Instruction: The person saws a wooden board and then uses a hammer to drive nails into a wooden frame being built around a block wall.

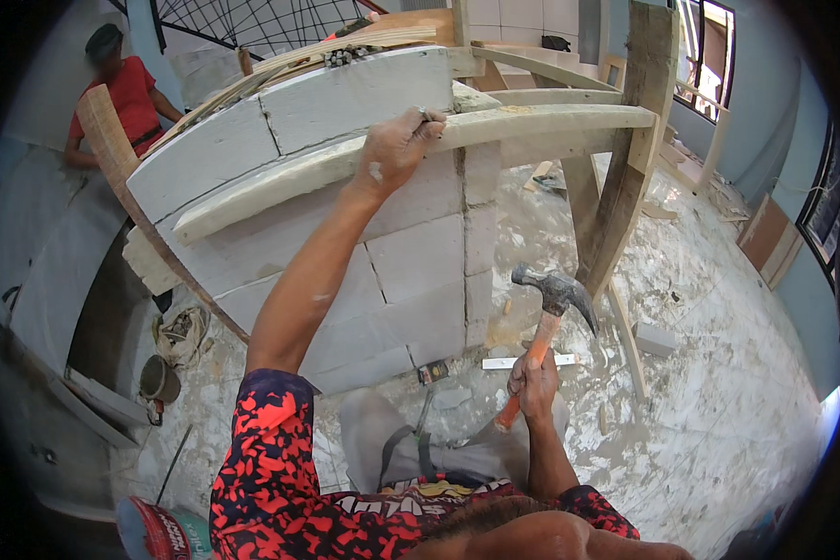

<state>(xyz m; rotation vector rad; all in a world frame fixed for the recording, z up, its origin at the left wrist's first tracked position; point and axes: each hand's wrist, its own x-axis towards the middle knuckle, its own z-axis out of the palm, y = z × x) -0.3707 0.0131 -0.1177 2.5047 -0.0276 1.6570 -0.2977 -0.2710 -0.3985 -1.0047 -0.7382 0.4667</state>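
Note:
A long pale wooden plank (280, 191) runs across the face of a white block wall (411, 252). My left hand (397, 154) is closed on it near its middle, and a small shiny spot shows at the fingers, too small to name. The plank's right end meets an upright timber post (637, 140); its left end juts past my forearm. Lower down to the right, my right hand (534, 381) grips a claw hammer (555, 303) by its orange handle. The dark metal head points up, apart from plank and post.
Wood strips (345, 47) lie along the wall's top. At the far left stands a person in a red shirt (126, 98). A slanted timber (112, 149) borders the wall's left side. On the dusty floor (700, 373) are a grey block (654, 339), a bucket (160, 381) and a paint pail (154, 530).

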